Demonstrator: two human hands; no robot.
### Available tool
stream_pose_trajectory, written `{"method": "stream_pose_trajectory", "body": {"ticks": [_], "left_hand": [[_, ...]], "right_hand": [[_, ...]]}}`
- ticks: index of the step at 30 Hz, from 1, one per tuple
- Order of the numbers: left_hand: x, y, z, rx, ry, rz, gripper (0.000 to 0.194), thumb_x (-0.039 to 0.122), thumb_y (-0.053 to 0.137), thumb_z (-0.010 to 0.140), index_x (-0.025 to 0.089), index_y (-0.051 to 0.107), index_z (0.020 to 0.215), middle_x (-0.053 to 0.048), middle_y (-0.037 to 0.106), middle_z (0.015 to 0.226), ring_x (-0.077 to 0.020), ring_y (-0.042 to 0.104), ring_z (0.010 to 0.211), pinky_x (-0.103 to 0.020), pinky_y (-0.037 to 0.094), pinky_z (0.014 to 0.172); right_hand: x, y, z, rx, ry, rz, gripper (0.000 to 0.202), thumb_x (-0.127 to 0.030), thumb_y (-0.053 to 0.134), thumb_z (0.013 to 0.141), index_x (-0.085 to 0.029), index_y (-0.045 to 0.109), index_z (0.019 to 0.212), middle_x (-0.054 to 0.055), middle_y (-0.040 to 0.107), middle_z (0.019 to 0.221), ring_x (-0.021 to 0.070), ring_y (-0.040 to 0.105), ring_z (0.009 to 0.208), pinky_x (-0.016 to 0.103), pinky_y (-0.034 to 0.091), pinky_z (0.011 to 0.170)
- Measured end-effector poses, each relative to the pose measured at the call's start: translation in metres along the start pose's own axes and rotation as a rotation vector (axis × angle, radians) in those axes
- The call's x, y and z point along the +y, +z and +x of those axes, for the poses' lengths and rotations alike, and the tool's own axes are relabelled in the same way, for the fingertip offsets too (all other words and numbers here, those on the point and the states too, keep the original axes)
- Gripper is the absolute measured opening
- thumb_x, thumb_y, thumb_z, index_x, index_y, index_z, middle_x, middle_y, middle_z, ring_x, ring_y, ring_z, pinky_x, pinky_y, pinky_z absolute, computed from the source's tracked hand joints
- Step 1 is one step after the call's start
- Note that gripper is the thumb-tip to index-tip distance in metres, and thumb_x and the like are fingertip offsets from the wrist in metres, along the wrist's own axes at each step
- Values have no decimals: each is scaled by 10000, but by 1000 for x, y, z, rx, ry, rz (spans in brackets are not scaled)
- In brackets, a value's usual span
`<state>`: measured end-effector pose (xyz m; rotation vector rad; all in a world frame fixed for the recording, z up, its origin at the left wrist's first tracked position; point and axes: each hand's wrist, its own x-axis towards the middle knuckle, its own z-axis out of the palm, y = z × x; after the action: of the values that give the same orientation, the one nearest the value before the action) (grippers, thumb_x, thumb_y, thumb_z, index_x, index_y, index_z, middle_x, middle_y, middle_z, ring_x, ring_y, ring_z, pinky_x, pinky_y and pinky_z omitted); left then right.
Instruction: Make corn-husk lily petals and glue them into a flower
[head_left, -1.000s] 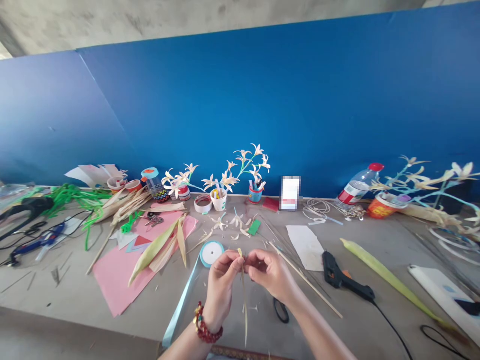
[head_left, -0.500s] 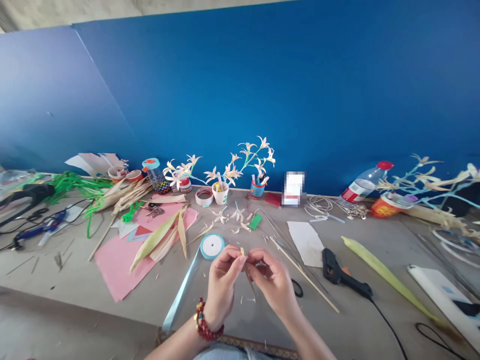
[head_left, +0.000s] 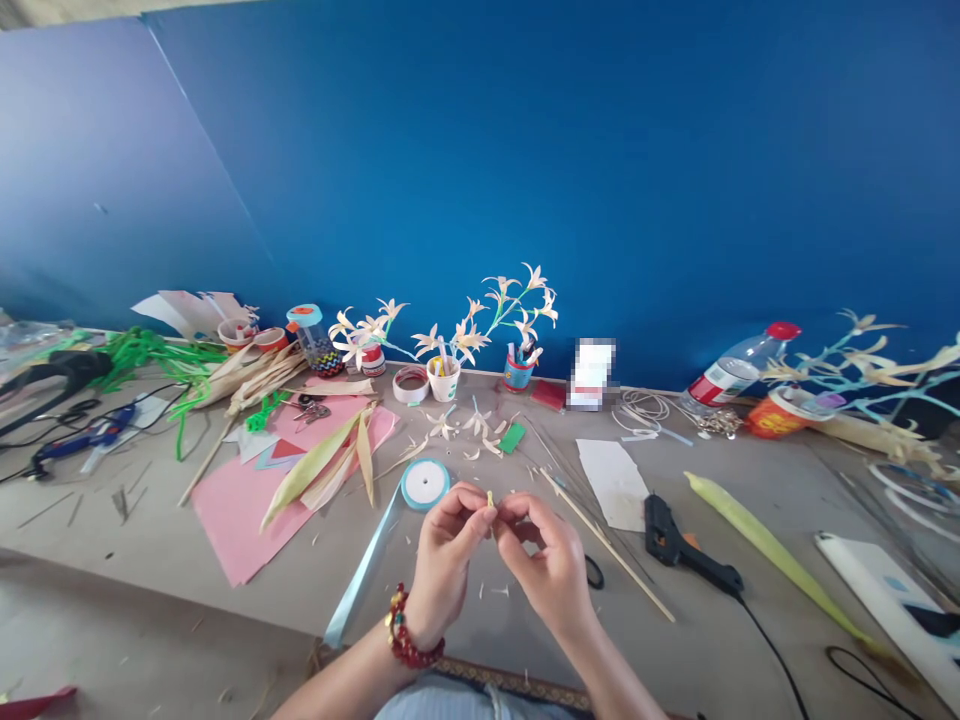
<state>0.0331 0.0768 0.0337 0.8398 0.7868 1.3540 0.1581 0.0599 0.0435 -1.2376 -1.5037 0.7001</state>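
And here we are at the counter, both hands at work in the middle, fingertips nearly meeting: the left hand pinches a small yellow piece between thumb and forefinger, its tip poking up above them. In from three o'clock comes the right hand, finger and thumb curled right up against the piece; whether they clamp it too, I cannot tell, the gap is that small. Red bead bracelet on the left wrist, down at seven o'clock. Taking the hands as the centre of the dial, a ribbon spool lies close by at ten, its pale blue ribbon running down toward seven. At eleven stands a white cup with pens and pale flowers about it, and just past twelve a blue-and-red cup, also full of pens. Nearer, at twelve, loose flowers lie beside a green card. Round to two: a sheet of white paper, and well beyond it a red-capped bottle, leaning. At three, a black glue gun, then a long green husk. And over at nine, pink paper spreads out flat, husks lying across it.
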Motion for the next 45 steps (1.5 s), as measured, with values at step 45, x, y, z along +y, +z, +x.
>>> {"method": "stream_pose_trajectory", "body": {"ticks": [45], "left_hand": [[16, -10, -3, -125, 79, 94, 180, 293, 651, 919, 189, 737, 1037, 1, 607, 716, -101, 564, 618, -240, 483, 632]], "right_hand": [[-17, -5, -3, -114, 154, 178, 108, -244, 571, 875, -199, 620, 790, 10, 679, 676, 113, 575, 492, 195, 496, 446]]}}
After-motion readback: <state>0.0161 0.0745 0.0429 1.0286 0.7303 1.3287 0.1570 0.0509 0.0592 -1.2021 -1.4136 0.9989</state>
